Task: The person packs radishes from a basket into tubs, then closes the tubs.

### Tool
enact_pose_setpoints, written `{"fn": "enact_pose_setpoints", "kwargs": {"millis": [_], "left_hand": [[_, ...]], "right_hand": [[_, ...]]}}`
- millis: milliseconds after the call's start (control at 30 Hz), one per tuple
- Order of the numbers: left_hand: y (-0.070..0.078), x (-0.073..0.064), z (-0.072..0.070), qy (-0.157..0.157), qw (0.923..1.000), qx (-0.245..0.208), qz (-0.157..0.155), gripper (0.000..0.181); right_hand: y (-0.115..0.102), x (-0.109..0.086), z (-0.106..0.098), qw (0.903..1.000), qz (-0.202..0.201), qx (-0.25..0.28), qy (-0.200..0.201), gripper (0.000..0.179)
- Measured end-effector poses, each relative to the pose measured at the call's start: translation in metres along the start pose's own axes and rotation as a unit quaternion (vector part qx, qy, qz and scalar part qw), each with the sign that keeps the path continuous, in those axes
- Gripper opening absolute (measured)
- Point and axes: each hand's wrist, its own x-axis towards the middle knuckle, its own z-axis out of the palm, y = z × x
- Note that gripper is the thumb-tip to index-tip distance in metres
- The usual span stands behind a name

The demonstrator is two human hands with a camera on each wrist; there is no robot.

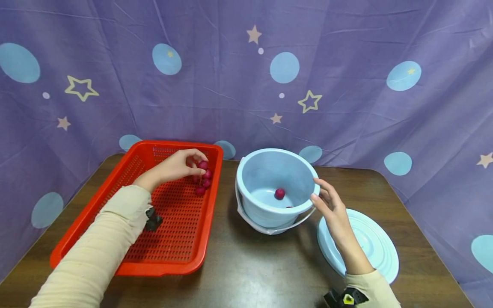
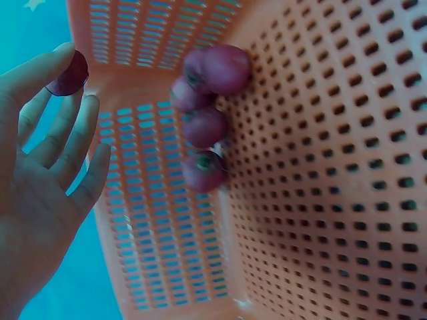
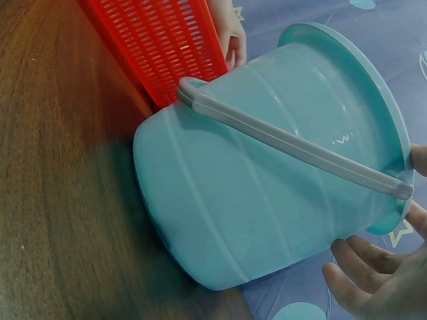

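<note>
My left hand [image 1: 182, 164] pinches a small round purplish-red fruit [image 2: 71, 75] between thumb and fingertips, above the right side of a red perforated basket [image 1: 173, 267]. Several more such fruits [image 2: 205, 127] lie along the basket's side wall; small green stem marks show on some. At the right rim of a light blue bucket [image 1: 262, 209], my right hand [image 1: 333, 214] holds on with thumb and index finger, its other fingers bent near the outer wall. One fruit [image 1: 280, 193] lies on the bucket floor, and part of another shows behind the near rim.
A round light blue lid [image 1: 369, 244] lies on the brown wooden table [image 1: 246, 273], partly under my right forearm. The bucket's pale handle [image 1: 271, 231] hangs down on its near side. A purple curtain [image 1: 231, 77] with stars and dots stands behind the table.
</note>
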Motion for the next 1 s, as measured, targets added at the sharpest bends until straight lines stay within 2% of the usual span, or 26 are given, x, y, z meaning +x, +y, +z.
{"fn": "enact_pose_setpoints", "kwargs": {"millis": [233, 533, 767, 1000], "left_hand": [[0.018, 0.002, 0.002, 0.004, 0.9994, 0.005, 0.034, 0.03], [0.046, 0.003, 0.005, -0.006, 0.9984, 0.012, 0.055, 0.029], [0.072, 0.003, 0.01, 0.002, 0.9966, 0.038, 0.073, 0.029], [0.091, 0.005, 0.017, 0.002, 0.9945, 0.042, 0.096, 0.03]], "right_hand": [[0.0, 0.0, 0.0, 1.0, -0.006, 0.0, 0.0, 0.047], [0.002, 0.0, 0.0, 0.9999, -0.01, 0.002, 0.0, 0.047], [0.002, 0.0, -0.001, 0.9999, -0.012, 0.003, 0.001, 0.046], [0.002, 0.0, 0.0, 0.9999, -0.01, 0.004, -0.004, 0.047]]}}
